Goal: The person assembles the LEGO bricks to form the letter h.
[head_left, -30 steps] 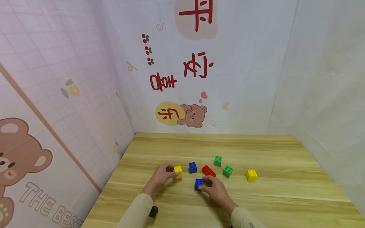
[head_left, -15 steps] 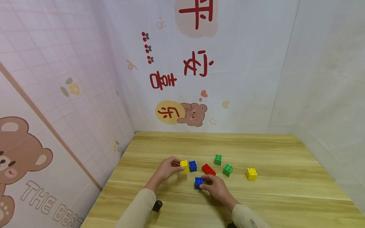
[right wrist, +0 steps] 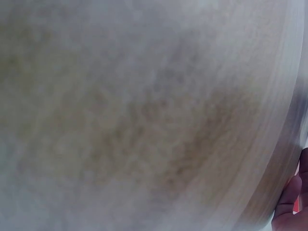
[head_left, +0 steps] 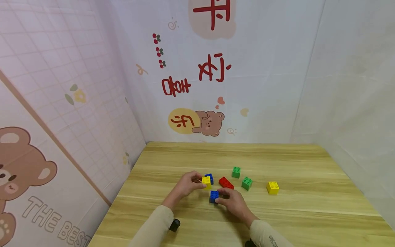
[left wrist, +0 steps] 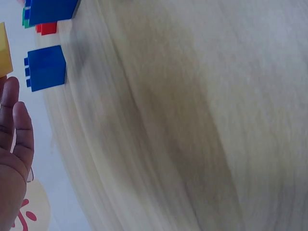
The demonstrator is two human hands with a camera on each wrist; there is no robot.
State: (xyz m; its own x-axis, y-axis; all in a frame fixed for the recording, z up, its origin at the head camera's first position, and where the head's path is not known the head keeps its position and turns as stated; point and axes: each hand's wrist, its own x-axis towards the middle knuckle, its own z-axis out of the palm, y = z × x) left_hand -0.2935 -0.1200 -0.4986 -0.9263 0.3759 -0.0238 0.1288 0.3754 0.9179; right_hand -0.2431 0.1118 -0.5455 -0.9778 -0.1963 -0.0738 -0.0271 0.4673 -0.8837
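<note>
My left hand (head_left: 189, 185) pinches a yellow building block (head_left: 206, 183) between thumb and fingers. In the head view this block overlaps a blue block (head_left: 210, 177) standing just behind it. In the left wrist view the yellow block (left wrist: 4, 50) shows at the left edge, held up by the fingertips, and a blue block (left wrist: 46, 68) sits on the table beside it. My right hand (head_left: 233, 202) grips another blue block (head_left: 214, 197) by its right side, close in front of the yellow one. Only a few fingers of the right hand (right wrist: 291, 202) show in the right wrist view.
A red block (head_left: 226, 183) lies just beyond my right hand. Two green blocks (head_left: 236, 172) are behind and to the right of it. Further right stands a second yellow block (head_left: 273, 187). The wooden table (head_left: 296, 219) meets printed cloth walls at the back and sides.
My left hand has carried the yellow block rightward, from left of the rear blue block to in front of it. The right hand and its blue block have stayed almost in place.
</note>
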